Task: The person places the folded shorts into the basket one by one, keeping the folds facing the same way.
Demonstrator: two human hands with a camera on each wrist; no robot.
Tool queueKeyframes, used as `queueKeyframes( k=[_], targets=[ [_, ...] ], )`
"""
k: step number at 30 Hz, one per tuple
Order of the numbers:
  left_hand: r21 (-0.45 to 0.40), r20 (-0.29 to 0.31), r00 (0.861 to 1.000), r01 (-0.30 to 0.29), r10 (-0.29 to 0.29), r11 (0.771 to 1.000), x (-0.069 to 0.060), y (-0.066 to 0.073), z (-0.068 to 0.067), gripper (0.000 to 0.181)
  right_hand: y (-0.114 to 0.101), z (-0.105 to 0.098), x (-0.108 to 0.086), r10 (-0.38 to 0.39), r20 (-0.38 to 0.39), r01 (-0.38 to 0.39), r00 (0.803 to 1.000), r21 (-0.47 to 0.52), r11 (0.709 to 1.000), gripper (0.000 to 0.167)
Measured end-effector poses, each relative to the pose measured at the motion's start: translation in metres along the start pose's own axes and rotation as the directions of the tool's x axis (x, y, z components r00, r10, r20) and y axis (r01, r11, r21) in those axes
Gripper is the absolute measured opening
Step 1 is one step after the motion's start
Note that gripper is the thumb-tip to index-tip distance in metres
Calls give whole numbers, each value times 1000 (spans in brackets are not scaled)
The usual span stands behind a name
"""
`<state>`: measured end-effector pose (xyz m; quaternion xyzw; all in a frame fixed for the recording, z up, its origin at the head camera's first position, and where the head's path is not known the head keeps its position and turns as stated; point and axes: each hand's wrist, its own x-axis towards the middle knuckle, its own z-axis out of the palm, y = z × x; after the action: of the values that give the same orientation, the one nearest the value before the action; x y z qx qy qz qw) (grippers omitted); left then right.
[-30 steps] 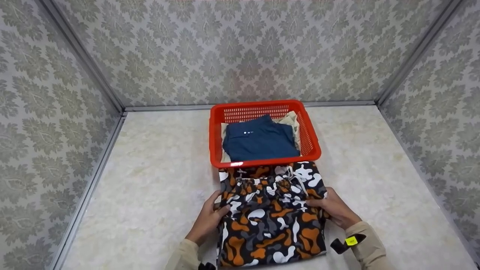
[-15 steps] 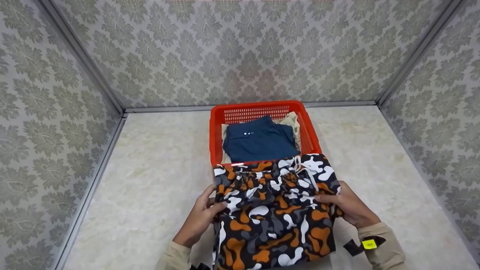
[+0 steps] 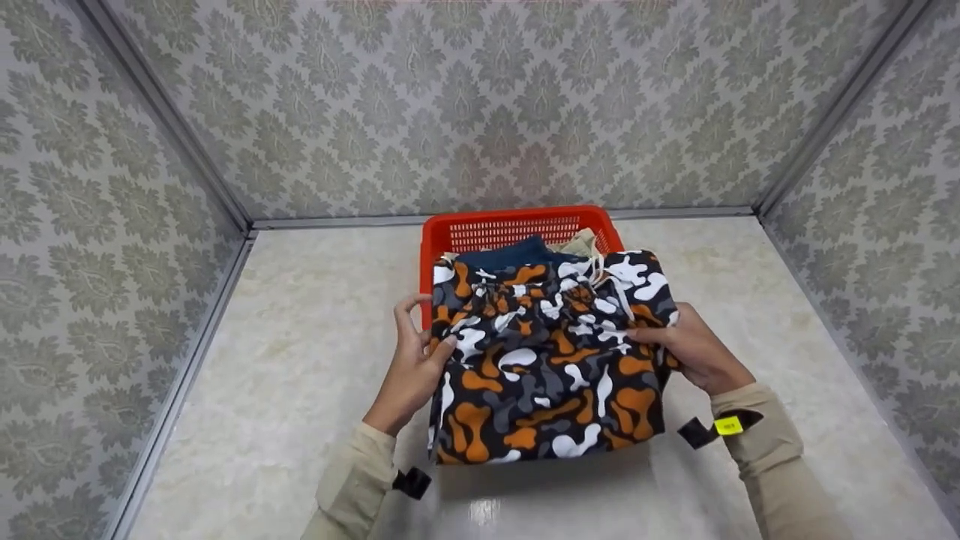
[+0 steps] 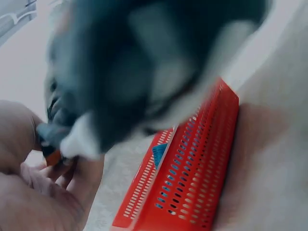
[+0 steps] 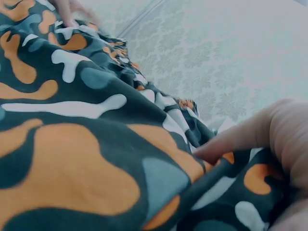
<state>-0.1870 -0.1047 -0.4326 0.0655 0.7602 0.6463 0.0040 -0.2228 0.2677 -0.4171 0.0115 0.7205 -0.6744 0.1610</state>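
Folded shorts [image 3: 555, 367] in a black, orange, grey and white blotch print, with a gathered waist and a white drawstring, are held up between both hands. On their left edge the left hand [image 3: 414, 360] grips with the thumb on top. The right hand [image 3: 694, 349] pinches the right edge, its thumb on the cloth and its other fingers mostly hidden beneath. The far part of the shorts overlaps a red plastic basket [image 3: 429, 247], hiding its front rim. Inside the basket lie a dark blue garment [image 3: 510, 255] and beige cloth [image 3: 581, 244], both partly covered from view.
The basket stands on a pale marbled table [image 3: 315, 322] near the back wall. Patterned wall panels [image 3: 495, 112] close in the back and both sides. Grey metal strips [image 3: 337, 223] run along the table's edges.
Both hands have lifted the shorts off the table and moved them forward, over the front of the basket. The blue garment inside is now largely hidden behind them.
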Motion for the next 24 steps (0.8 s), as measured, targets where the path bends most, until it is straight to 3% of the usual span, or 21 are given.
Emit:
queueKeyframes(
  k=[2,6,10,14,19,24],
  targets=[
    [58,-9,998,-54,55,997,16,2,0,43,-9,0,13,0,-11,-1,1000,-38,999,52],
    [151,-5,997,-81,83,985,46,7,-2,33,-28,0,41,2,-35,-5,999,-109,994,52],
    [186,16,1000,-30,27,982,80,10,-5,34,-44,-1,72,-45,-104,20,994,-227,974,46],
    [262,59,997,41,-58,964,112,11,-3,38,-46,0,103,-127,-183,51,975,-373,926,31],
    [398,78,992,63,-103,915,140,6,1,47,-36,1,136,-198,-210,93,958,-425,900,18],
    [515,52,991,80,-125,853,154,-7,6,48,-26,3,155,-239,-250,87,938,-499,862,10]
  ],
)
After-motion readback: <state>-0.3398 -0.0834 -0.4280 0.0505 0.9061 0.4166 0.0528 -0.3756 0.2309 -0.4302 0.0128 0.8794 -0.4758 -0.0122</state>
